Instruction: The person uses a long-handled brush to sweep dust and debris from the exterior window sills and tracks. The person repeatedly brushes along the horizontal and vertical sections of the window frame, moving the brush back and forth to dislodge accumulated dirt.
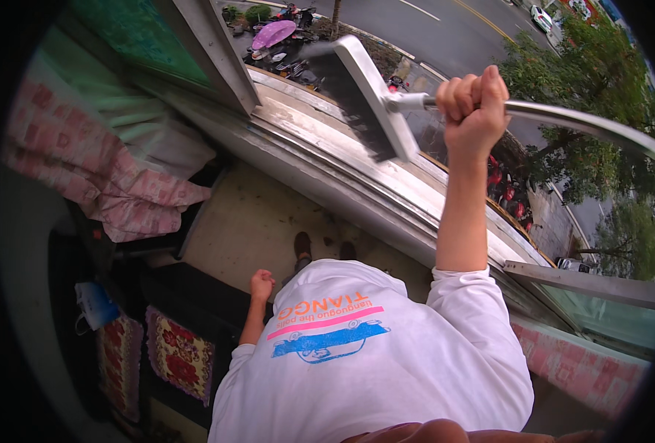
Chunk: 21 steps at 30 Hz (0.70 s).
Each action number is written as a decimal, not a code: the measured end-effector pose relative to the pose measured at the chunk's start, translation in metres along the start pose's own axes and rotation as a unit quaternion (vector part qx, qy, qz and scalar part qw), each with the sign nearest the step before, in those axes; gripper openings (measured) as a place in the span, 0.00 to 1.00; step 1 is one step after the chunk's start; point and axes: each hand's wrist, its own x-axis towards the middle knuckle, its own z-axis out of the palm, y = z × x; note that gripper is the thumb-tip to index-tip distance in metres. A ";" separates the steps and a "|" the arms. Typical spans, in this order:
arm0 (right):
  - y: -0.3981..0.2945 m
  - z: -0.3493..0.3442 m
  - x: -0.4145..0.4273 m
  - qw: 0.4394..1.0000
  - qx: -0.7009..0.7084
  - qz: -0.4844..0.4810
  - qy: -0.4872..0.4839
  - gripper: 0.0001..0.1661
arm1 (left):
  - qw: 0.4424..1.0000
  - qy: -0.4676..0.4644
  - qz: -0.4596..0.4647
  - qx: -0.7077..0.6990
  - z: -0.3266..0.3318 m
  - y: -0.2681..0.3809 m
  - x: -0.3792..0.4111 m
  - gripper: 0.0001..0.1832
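Note:
My right hand (473, 113) is raised at the window opening, its fingers wrapped around the metal handle of a broom (369, 94) just behind the head. The broom's head is white plastic, tilted, with dark bristles (341, 91) that look blurred. It hangs above the window ledge (327, 130) and its sliding track; whether the bristles touch the ledge I cannot tell. The handle runs off to the right, past the opening. Low at my side, my left hand (262, 285) has its fingers curled, with nothing visible in it, near a black seat (194, 293).
A metal-framed window pane (211, 52) stands at the left and another (593, 288) at the right. A pink patterned curtain (100, 171) drapes over dark furniture. Floral seat pads (181, 351) lie at lower left. Outside, far below, are parked motorbikes, trees (582, 99) and a road (394, 25).

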 end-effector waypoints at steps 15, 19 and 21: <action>0.097 0.026 -0.024 0.994 0.089 0.040 0.050 0.24 | 0.999 0.036 0.009 -0.029 -0.014 0.002 -0.008 0.07; 0.119 0.049 -0.021 0.994 0.109 0.007 0.022 0.21 | 0.998 0.058 0.006 -0.037 -0.025 -0.009 -0.012 0.07; 0.119 0.051 -0.021 0.999 0.031 0.005 -0.023 0.19 | 0.997 0.065 0.006 -0.038 -0.027 -0.014 -0.010 0.07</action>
